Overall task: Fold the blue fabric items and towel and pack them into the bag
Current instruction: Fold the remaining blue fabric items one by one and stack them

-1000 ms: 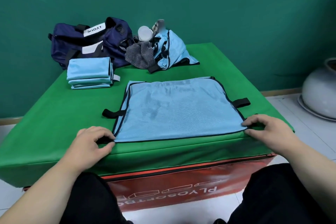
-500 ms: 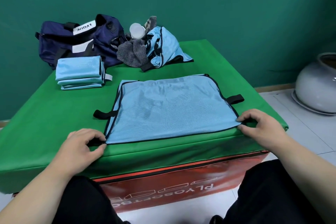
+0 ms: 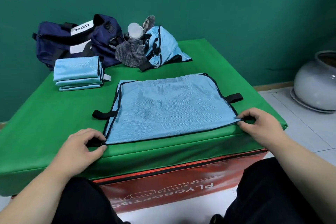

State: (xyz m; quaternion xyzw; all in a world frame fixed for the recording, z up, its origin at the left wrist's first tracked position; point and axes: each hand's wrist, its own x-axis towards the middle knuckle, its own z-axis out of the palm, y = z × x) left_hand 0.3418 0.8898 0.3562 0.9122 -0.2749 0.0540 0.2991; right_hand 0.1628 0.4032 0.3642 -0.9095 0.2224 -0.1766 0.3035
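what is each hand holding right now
left hand: closed, pinching the near left corner of the blue fabric
right hand: closed, pinching the near right corner of the same fabric

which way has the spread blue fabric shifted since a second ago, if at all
No. The spread blue fabric keeps its gap to the folded stack, near edge along the front of the green table.

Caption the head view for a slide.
Left hand and right hand pinch the near corners of the blue mesh item flat on the green table; folded stack and navy bag behind.
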